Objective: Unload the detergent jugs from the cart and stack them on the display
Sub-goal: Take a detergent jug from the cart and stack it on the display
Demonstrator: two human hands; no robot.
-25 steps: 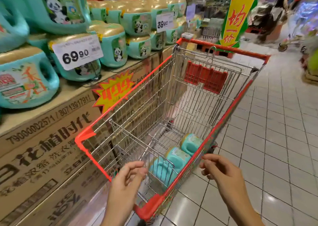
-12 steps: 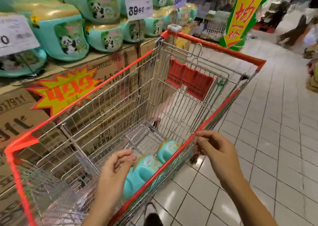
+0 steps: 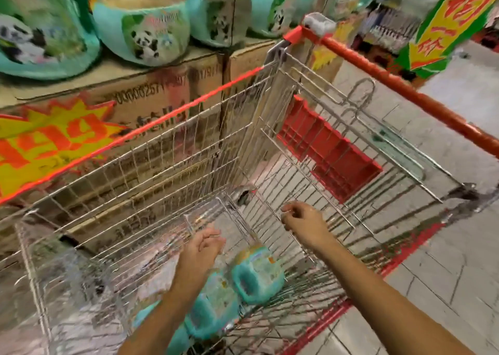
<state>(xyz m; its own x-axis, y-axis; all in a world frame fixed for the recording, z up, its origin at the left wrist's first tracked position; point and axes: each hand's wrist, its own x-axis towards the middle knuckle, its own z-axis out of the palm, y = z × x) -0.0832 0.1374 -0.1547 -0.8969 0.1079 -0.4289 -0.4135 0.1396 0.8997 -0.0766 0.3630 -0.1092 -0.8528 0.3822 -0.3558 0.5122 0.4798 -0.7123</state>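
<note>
1. Now both hands are down inside the shopping cart (image 3: 270,127) and neither grips anything. L hand (image 3: 201,246) hangs loosely curled just above the detergent jugs (image 3: 256,276). R hand (image 3: 299,221) is loose too, over bare wire further in. Frame's blurry, so finger detail is approx.
2. Jugs lie on their sides on the cart floor, in the near corner by the red rim (image 3: 324,319). One is partly hidden under the L forearm.
3. Risk: grabbing the body, not the handle loop. Plastic looks smooth & prob heavy, so it could slip back onto the wire.
4. Risk: on the lift-out, a jug or knuckles catch the rim or wire walls. Cart may roll if bumped.
5. Risk: panda-label jugs (image 3: 151,30) on the display are rounded & sit on cardboard cartons (image 3: 162,92). A badly seated one could roll off the edge.
6. Room: basket is open above the jugs. Cart's left wall sits close beside the cartons, so lift up & over. Tiled floor (image 3: 445,246) to the right gives stepping room.
</note>
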